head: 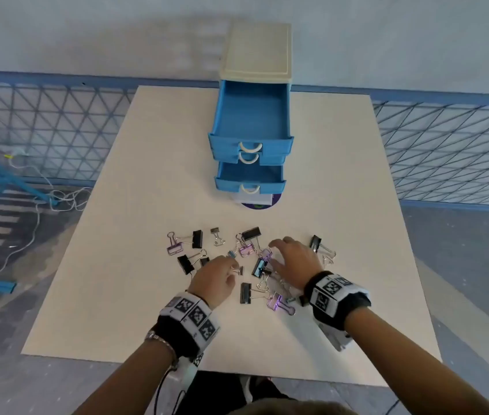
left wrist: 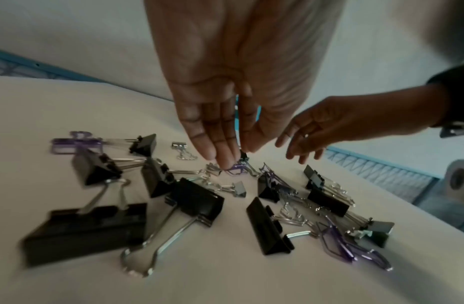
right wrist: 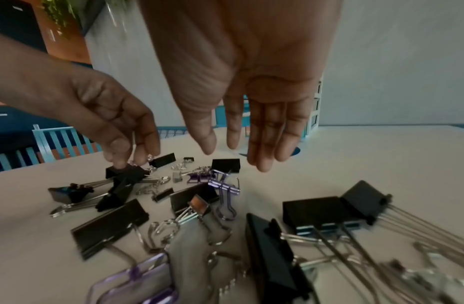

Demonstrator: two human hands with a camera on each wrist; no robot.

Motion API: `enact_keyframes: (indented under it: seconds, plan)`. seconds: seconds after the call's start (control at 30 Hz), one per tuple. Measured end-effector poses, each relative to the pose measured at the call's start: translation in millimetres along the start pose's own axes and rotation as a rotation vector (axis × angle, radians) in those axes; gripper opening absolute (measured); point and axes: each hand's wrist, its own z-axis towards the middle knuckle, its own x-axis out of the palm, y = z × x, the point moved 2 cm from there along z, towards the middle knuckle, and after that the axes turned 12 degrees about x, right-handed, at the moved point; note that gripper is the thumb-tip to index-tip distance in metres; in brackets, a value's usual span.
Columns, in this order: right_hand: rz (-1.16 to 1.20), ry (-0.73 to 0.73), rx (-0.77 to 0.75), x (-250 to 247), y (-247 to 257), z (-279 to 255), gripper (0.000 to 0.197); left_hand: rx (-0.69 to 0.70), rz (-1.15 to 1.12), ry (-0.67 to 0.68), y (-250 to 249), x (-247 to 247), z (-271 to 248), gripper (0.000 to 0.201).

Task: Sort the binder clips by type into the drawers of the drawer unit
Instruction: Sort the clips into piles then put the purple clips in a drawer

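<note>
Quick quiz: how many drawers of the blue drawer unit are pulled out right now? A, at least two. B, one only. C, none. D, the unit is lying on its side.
A: in the head view the drawer unit stands upright with its top drawer and bottom drawer both pulled out, showing open interiors.

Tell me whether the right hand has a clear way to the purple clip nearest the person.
Probably yes. That purple clip lies in the open beside the right wrist, with nothing on top of it. The right hand hovers open, holding nothing, just beyond it, so it would only need to draw back.
</note>
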Motion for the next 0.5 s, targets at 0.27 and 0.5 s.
enact_keyframes:
  seconds: [0.27,0.5]
  plan:
    - [0.051,0.084,0.134,18.4,15.0,33.4,0.034,-0.022,0.192,0.109,0.6,5.8,56.4,0.025]
    - [0.142,0.104,0.202,30.1,12.0,39.2,0.032,0.052,0.414,0.252,4.0,16.3,78.9,0.027]
